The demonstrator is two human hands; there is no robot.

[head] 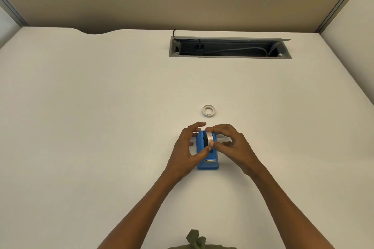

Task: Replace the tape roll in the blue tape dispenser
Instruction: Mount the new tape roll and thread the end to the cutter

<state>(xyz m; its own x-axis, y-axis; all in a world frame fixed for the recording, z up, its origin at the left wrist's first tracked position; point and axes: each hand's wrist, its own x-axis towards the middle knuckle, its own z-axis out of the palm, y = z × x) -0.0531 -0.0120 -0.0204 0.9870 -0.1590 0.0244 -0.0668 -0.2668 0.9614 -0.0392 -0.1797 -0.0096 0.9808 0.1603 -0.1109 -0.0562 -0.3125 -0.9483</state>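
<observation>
Right hand (230, 143) thumb and forefinger pinch the tape roll (209, 138) seated in the blue tape dispenser (208, 155); left hand (187, 147) fingers curl loosely, thumb touching the dispenser's left side near the roll — bracing, not clamped. Dispenser sits mid-desk (101, 127), cutter toward the person. A second roll (208, 110) lies flat just beyond. Can't tell which roll is new — looks like the roll is being seated or lifted. Next: keep the base steady.
</observation>
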